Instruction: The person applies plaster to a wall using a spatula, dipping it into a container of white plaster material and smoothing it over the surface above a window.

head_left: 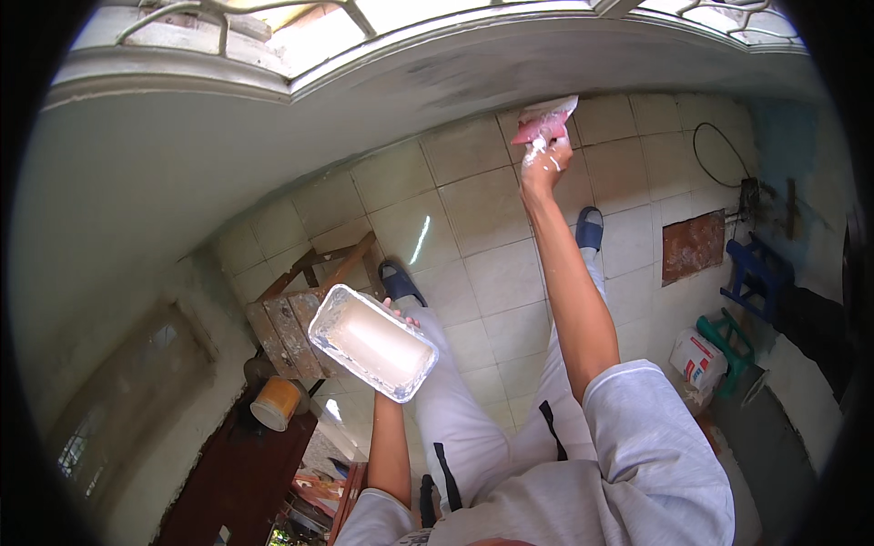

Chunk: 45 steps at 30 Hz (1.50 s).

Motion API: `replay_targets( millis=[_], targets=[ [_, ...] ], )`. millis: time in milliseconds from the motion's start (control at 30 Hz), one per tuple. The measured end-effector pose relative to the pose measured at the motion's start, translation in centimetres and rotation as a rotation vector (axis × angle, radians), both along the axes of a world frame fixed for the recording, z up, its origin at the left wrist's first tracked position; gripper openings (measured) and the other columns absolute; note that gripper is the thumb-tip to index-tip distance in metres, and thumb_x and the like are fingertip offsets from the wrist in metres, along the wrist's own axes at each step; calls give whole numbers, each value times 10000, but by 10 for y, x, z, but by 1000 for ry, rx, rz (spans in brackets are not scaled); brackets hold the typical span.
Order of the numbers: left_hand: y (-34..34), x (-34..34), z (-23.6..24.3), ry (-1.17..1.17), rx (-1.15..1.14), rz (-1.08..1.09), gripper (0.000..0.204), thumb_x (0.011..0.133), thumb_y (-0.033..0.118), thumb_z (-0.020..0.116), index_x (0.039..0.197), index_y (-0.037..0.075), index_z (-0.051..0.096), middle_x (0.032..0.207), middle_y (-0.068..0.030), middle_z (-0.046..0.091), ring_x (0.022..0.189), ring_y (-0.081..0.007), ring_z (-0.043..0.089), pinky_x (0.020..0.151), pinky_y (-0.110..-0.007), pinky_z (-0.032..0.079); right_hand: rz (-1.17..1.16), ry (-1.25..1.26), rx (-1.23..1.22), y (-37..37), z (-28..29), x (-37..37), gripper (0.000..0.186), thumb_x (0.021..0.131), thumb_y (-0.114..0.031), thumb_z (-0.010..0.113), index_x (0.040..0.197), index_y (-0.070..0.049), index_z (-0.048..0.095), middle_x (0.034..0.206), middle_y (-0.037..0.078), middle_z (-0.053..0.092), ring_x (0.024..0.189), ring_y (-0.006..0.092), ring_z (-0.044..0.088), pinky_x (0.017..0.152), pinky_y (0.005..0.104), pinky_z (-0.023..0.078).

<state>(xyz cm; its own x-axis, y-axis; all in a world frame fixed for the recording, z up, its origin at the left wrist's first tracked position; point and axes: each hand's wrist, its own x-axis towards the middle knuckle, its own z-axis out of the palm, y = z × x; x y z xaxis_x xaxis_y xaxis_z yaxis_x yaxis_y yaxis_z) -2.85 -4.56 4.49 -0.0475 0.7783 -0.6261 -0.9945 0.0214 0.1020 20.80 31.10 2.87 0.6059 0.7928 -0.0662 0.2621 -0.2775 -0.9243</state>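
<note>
While the left hand (401, 313) grasps a white-rimmed tray (355, 367) of pale paste (378, 341) from below, its fingers showing past the edge, the right hand (546, 166), smeared with white, is clasped round a pink scraper (543, 129) held out towards the grey wall (473, 82) under the window (328, 41); whether its blade (568, 106) touches that wall is hard to tell. In view, the tray overlaps a worn wooden stool (284, 332), and 2 dark blue slippers (590, 229) rest on the tiled floor (492, 214)

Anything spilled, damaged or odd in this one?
White smears mark the right hand holding the pink scraper. On the right, a reddish-brown square interrupts the pale tiles; whether it's damage or a cover isn't clear.
</note>
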Motion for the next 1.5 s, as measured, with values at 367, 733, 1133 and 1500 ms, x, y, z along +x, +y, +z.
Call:
replay_targets(
  millis=[367,733,1133,1500],
  targets=[
    [22,9,9,-32,26,-104,725,969,573,472,1461,53,360,1194,-142,606,1062,-343,571,1054,-454,414,658,-118,317,-79,49,-206,284,907,-62,558,1151,82,563,810,270,642,656,384,660,589,442,527],
    [78,31,-23,440,-136,-193,780,966,691,311,1469,99,382,1378,-102,513,1248,-266,520,1062,-414,436,397,492,-127,-146,169,13,220,977,-145,611,1094,36,565,803,64,646,660,77,584,581,268,492],
    [181,169,-6,352,-70,-305,910,899,814,255,1349,64,504,1170,-92,630,1072,-209,615,956,-364,503,1189,-483,-443,-117,139,60,318,866,-68,615,1143,81,569,833,255,650,705,453,630,615,516,499],
    [178,144,5,271,-139,-381,919,913,799,253,1437,63,422,1341,-100,546,1219,-232,546,1023,-373,469,795,231,-362,-130,175,104,365,912,-91,671,1213,69,539,944,154,700,858,169,680,764,320,545]
  ],
)
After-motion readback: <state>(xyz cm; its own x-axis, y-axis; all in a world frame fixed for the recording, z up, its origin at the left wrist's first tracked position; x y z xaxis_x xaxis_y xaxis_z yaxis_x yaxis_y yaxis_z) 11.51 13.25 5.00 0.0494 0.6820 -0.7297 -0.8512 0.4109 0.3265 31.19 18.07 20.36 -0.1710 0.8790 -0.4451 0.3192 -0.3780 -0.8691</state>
